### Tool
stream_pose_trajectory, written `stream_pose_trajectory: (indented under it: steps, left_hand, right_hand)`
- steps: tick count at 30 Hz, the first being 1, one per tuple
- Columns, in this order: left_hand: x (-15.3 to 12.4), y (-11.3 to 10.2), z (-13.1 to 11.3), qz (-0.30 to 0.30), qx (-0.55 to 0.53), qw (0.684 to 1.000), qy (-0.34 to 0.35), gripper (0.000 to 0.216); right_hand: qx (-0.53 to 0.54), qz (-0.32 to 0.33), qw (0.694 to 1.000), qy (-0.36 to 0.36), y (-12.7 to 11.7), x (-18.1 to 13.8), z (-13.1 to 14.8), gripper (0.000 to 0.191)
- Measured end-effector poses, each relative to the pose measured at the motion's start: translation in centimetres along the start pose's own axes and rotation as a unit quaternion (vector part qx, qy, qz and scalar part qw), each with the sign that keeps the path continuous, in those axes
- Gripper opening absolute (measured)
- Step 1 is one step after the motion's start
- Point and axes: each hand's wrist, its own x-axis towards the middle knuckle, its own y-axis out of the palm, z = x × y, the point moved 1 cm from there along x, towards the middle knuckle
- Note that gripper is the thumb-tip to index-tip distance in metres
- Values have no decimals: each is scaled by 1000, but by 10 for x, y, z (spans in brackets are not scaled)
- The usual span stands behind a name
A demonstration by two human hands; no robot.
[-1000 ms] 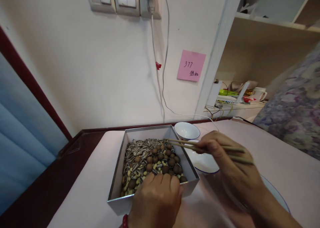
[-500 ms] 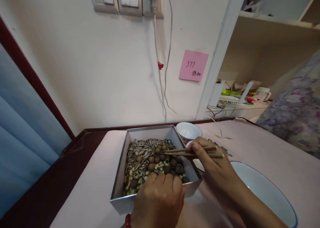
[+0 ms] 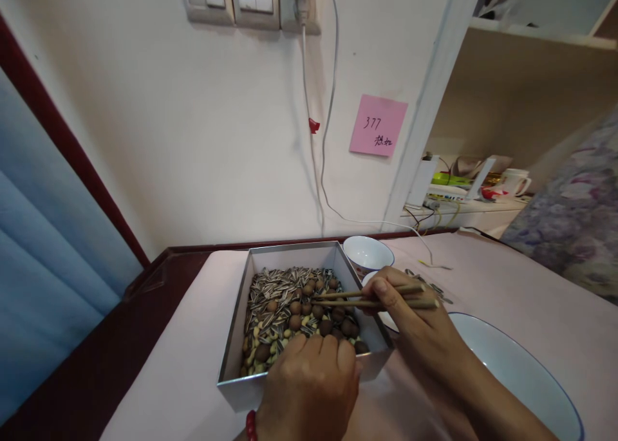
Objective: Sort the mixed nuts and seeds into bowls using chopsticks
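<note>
A square metal box (image 3: pixel 234 325) holds striped sunflower seeds (image 3: pixel 277 283), several round brown balls (image 3: pixel 295 322) and pale yellow bean-like pieces. My left hand (image 3: pixel 311 380) is curled over the box's near rim, knuckles up, its fingertips hidden. In my right hand (image 3: pixel 398 302) is a pair of wooden chopsticks (image 3: pixel 347 303), pointing left over the box's right wall. Their tips are down among the balls and seeds, slightly apart; I cannot tell whether they touch a ball. Partly behind my right hand stands a white dish (image 3: pixel 369 276).
Behind the box's right corner stands a small white bowl (image 3: pixel 369 253). A large blue-rimmed basin (image 3: pixel 512 370) is at the right, near my forearm. Loose sunflower seeds (image 3: pixel 437 288) lie on the pink table cover (image 3: pixel 174 338). A white cable (image 3: pixel 381 222) runs down the wall onto the table.
The chopsticks have spread a little wider, their tips slightly lower among the balls. My left hand stays at the box's near rim. The whole view has shifted slightly.
</note>
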Motion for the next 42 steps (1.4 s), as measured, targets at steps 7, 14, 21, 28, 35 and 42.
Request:
stream_pose_trajectory:
  steps: [7, 14, 21, 28, 35, 42]
  left_hand:
    - [0, 1, 0, 3, 1, 1000, 2, 16]
    - [2, -2, 0, -14, -6, 1000, 0, 17]
    - [3, -2, 0, -11, -5, 1000, 2, 17]
    - [1, -1, 0, 4, -7, 1000, 5, 16]
    - [-2, 2, 1, 14, -4, 1000, 7, 17]
    - [-1, 2, 1, 4, 0, 1000, 6, 18]
  right_hand:
    - [-9, 7, 1000, -6, 2, 0, 3, 39]
    - [-28, -11, 999, -35, -3, -4, 11, 38]
    - [-43, 8, 997, -56, 4, -4, 10, 36]
    - [-45, 36, 996, -65, 10, -4, 11, 34]
    - [-47, 33, 995, -79, 11, -5, 14, 32]
    - [-54, 18, 995, -86, 12, -7, 15, 34]
